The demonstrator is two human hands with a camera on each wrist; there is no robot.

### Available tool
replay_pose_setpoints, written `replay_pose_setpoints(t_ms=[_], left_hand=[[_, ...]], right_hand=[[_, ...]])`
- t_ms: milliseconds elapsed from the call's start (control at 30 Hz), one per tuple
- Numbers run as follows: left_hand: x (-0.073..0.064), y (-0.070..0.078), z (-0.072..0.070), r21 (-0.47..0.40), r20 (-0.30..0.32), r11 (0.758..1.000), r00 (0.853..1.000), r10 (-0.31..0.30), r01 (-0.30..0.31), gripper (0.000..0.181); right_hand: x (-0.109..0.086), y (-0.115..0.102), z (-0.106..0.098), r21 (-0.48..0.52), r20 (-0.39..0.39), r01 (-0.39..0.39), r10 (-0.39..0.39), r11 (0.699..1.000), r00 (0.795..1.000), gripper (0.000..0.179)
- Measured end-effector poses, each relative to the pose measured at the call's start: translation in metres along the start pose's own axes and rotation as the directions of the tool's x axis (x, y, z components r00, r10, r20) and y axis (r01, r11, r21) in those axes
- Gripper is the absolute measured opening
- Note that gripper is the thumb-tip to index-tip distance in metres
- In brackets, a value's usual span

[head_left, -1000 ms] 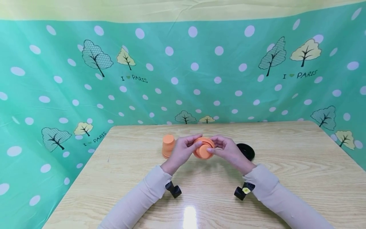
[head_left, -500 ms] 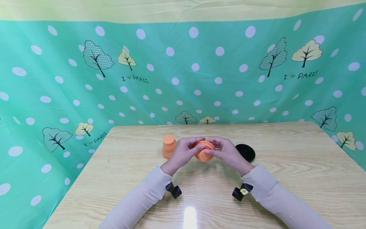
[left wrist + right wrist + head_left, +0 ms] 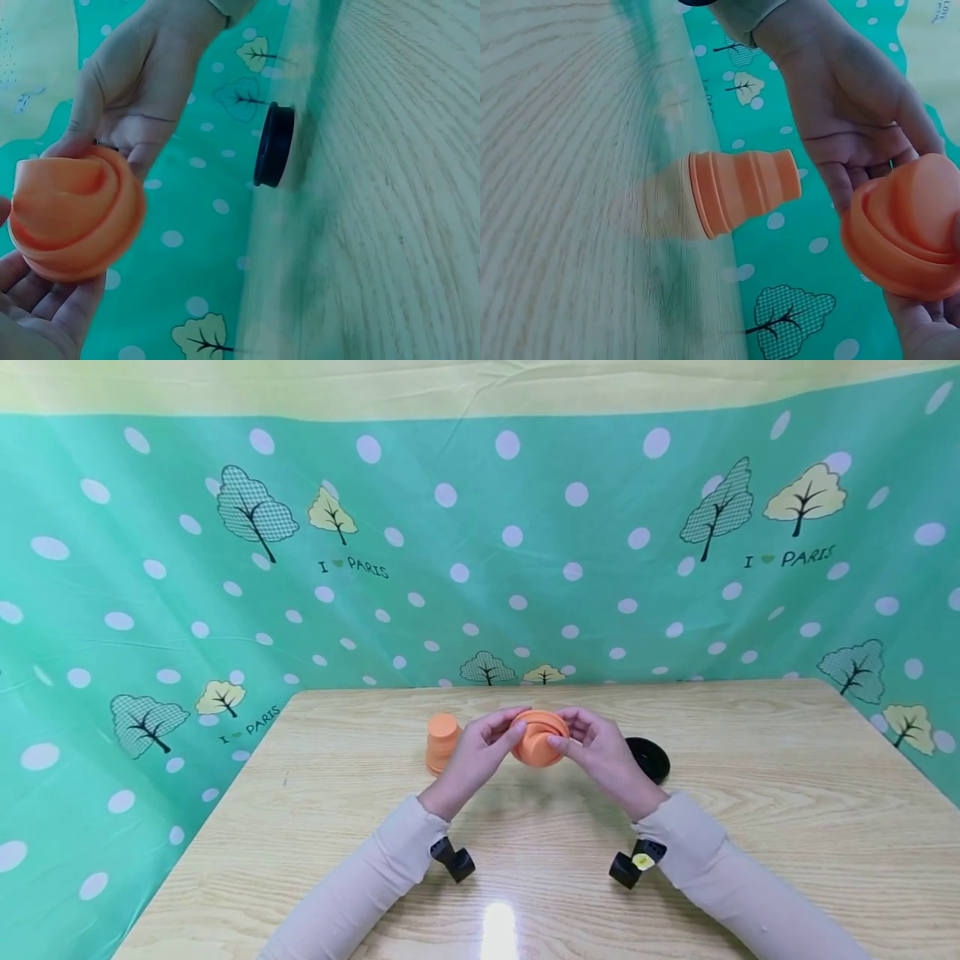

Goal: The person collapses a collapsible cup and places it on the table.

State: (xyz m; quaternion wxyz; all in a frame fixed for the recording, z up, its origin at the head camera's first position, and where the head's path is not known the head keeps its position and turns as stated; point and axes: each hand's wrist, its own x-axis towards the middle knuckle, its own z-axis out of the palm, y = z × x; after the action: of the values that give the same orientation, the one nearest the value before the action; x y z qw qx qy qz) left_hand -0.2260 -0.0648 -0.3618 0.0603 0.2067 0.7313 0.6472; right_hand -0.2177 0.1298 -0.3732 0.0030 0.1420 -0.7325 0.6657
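Both hands hold an orange collapsible silicone cup (image 3: 538, 747) above the table, its small base turned toward the head camera. Its rings are partly folded and twisted, and the base leans to one side. My left hand (image 3: 480, 752) grips the rim from the left, thumb on the folds. From the right, my right hand (image 3: 602, 752) grips it with its thumb on the base's side. A second orange cup (image 3: 746, 187) stands extended, wide end down, just left of my left hand. A black round lid or ring (image 3: 275, 145) lies behind my right wrist, partly hidden in the head view.
The light wood table (image 3: 360, 827) reaches to a green polka-dot cloth (image 3: 420, 527) hung behind and at the sides. Black wrist cameras (image 3: 453, 860) hang under both sleeves, close above the tabletop.
The hands dipped slightly with the cup, then rose again and spread a little. The cup's base first looked flatter and rounder, and now leans, with the folds twisted. The standing cup has not moved.
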Motion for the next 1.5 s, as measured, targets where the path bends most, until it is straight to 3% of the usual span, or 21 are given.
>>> replay_pose_setpoints(t_ms=[233, 600, 867, 1000, 1133, 1333, 1500], left_hand=[[0.002, -0.009, 0.0, -0.025, -0.005, 0.999, 0.999, 0.034, -0.035, 0.039], [0.004, -0.012, 0.002, -0.001, -0.05, 0.998, 0.997, 0.065, -0.065, 0.032], [-0.004, 0.008, 0.005, 0.082, -0.065, 0.993, 0.994, 0.091, -0.085, 0.03], [-0.005, 0.012, 0.004, 0.091, -0.039, 0.993, 0.996, 0.08, -0.077, 0.035], [-0.006, 0.013, 0.002, 0.116, 0.012, 0.992, 0.998, 0.056, -0.057, 0.037], [-0.006, 0.011, 0.003, 0.156, 0.069, 0.985, 0.995, 0.07, -0.08, 0.037], [-0.009, 0.016, 0.005, 0.156, 0.081, 0.985, 0.995, 0.06, -0.072, 0.037]], right_hand=[[-0.001, 0.001, 0.0, 0.094, -0.02, -0.008, 0.01, 0.996, 1.0, 0.037], [-0.001, 0.003, 0.002, 0.086, -0.034, 0.013, -0.01, 0.996, 0.999, 0.034], [-0.002, 0.001, 0.001, 0.043, -0.016, -0.012, 0.013, 0.999, 1.0, 0.035], [-0.001, 0.0, -0.001, 0.042, 0.048, -0.055, 0.053, 0.998, 0.997, 0.037], [0.001, 0.001, -0.003, 0.007, 0.096, -0.036, 0.035, 0.999, 0.995, 0.035], [-0.001, 0.0, -0.003, -0.059, 0.124, -0.029, 0.036, 0.998, 0.992, 0.038], [-0.002, 0.001, -0.002, -0.078, 0.14, -0.031, 0.042, 0.996, 0.989, 0.042]])
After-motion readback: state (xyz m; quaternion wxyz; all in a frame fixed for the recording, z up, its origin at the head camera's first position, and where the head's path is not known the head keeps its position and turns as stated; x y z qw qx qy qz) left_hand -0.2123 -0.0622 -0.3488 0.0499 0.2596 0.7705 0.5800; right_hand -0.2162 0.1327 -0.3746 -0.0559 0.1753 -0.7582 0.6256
